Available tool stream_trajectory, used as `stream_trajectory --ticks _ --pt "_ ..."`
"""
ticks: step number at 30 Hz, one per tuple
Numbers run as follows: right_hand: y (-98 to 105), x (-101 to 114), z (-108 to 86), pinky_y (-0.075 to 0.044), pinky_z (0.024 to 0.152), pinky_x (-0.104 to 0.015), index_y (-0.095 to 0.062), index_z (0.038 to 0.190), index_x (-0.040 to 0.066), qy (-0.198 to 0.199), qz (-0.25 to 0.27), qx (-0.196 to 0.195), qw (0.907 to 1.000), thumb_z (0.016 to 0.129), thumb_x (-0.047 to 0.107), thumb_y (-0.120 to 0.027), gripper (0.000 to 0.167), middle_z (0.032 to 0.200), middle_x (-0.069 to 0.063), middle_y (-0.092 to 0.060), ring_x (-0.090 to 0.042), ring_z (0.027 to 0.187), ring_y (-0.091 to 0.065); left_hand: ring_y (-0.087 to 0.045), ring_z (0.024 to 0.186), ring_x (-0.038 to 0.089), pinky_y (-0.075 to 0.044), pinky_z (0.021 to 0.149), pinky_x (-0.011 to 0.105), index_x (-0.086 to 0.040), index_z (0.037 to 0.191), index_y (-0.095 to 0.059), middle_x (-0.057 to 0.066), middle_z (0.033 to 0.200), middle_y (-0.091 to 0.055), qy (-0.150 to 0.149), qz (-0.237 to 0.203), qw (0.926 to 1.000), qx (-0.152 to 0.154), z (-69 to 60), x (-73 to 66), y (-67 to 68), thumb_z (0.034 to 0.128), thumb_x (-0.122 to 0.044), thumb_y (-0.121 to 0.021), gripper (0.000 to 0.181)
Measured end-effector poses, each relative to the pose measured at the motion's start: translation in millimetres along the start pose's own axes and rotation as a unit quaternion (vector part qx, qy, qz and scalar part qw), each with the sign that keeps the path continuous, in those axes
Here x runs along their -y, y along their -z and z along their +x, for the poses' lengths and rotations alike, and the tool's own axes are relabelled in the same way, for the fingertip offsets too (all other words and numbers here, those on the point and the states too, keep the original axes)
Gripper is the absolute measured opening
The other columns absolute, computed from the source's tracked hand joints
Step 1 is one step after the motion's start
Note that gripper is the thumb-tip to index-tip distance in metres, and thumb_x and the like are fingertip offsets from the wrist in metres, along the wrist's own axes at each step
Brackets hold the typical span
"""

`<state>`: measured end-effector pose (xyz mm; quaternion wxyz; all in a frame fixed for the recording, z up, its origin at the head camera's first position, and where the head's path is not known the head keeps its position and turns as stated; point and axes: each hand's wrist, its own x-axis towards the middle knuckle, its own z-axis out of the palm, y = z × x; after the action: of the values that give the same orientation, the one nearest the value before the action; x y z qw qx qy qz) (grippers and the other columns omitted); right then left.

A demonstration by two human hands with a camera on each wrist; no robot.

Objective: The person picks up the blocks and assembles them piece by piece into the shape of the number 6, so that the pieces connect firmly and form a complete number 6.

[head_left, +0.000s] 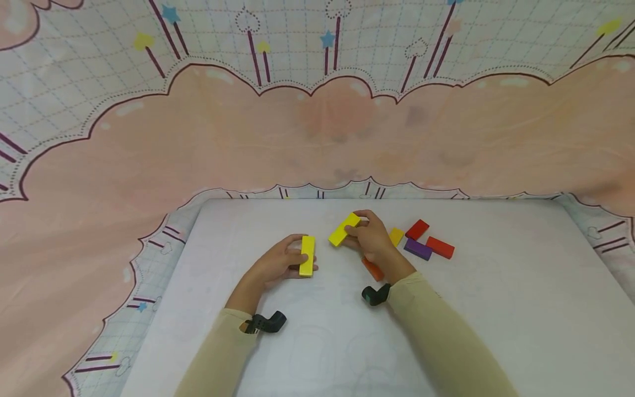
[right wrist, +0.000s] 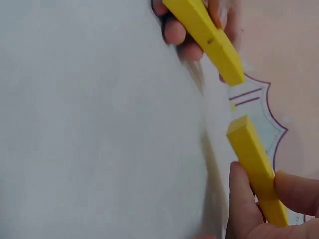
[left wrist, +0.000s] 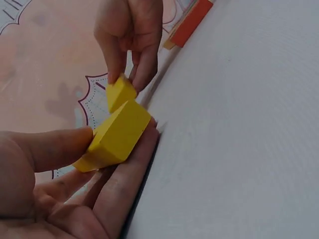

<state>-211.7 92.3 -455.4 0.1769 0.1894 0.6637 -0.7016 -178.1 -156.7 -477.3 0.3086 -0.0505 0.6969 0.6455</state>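
Two yellow blocks are in the hands. My left hand (head_left: 279, 261) pinches one yellow block (head_left: 307, 256) between thumb and fingers; in the head view its long side points away from me. Up and to the right, my right hand (head_left: 371, 235) grips the other yellow block (head_left: 344, 229), which slants. A gap separates the two blocks in the right wrist view, where the left hand's block (right wrist: 212, 40) is above and the right hand's block (right wrist: 254, 164) below. Beside the right hand lie an orange block (head_left: 372, 268) and a third yellow block (head_left: 396, 236), both partly hidden by it.
Right of the right hand, a purple block (head_left: 418, 249) lies near two red blocks, one farther back (head_left: 417, 229) and one to the right (head_left: 440, 247). All rest on the white table (head_left: 496, 320). A patterned cloth (head_left: 248, 138) hangs behind the table.
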Motion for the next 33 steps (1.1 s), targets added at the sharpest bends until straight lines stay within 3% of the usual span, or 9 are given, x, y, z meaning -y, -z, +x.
stream_trajectory --ticks 5,9,18,25,33 --pt "-20.9 -7.7 7.6 -0.060 0.093 -0.040 -0.047 0.148 0.022 0.004 0.062 -0.004 0.9980 0.095 -0.005 -0.065 0.063 0.135 -0.014 -0.049 -0.031 0.123 -0.061 -0.074 0.096 0.022 -0.063 0.082 0.034 -0.031 0.150 -0.046 0.016 0.131 -0.061 -0.005 0.079 0.9937 -0.080 -5.8 -0.9 -0.1 0.0964 -0.014 -0.070 0.062" --pt "-37.8 -10.1 10.4 -0.062 0.088 -0.037 -0.050 0.147 0.024 0.006 0.077 -0.015 0.9969 0.094 -0.004 -0.068 0.063 0.132 -0.012 -0.053 -0.029 0.119 -0.064 -0.071 0.089 0.021 -0.062 0.079 0.032 -0.028 0.148 -0.050 0.014 0.116 -0.068 -0.026 0.140 0.9844 -0.103 -7.9 -2.2 1.1 0.0938 -0.016 -0.074 0.060" --pt "-56.6 -14.1 18.6 -0.062 0.081 -0.030 -0.055 0.143 0.025 0.043 0.027 -0.053 0.9973 0.093 0.003 -0.073 0.058 0.127 -0.011 -0.060 -0.026 0.111 -0.070 -0.061 0.081 0.019 -0.050 0.069 0.027 -0.019 0.145 -0.056 0.008 0.108 -0.068 -0.070 0.280 0.9475 -0.138 -5.0 -4.0 3.3 0.0890 -0.023 -0.078 0.061" --pt "-61.3 -13.1 22.7 -0.062 0.073 -0.025 -0.060 0.137 0.022 0.067 -0.029 -0.108 0.9914 0.091 0.011 -0.077 0.050 0.119 -0.008 -0.065 -0.022 0.096 -0.073 -0.060 0.080 0.017 -0.049 0.068 0.026 -0.017 0.146 -0.056 0.007 0.108 -0.069 -0.089 0.312 0.9329 -0.156 -3.4 -2.8 1.5 0.0894 -0.028 -0.078 0.062" --pt "-62.5 -10.2 30.3 -0.060 0.067 -0.021 -0.065 0.134 0.022 0.058 -0.092 -0.130 0.9856 0.088 0.020 -0.082 0.049 0.110 -0.006 -0.067 -0.017 0.087 -0.075 -0.058 0.078 0.017 -0.048 0.066 0.025 -0.018 0.144 -0.059 0.005 0.105 -0.068 -0.089 0.318 0.9292 -0.165 -5.0 -1.9 -1.1 0.0904 -0.029 -0.078 0.058"
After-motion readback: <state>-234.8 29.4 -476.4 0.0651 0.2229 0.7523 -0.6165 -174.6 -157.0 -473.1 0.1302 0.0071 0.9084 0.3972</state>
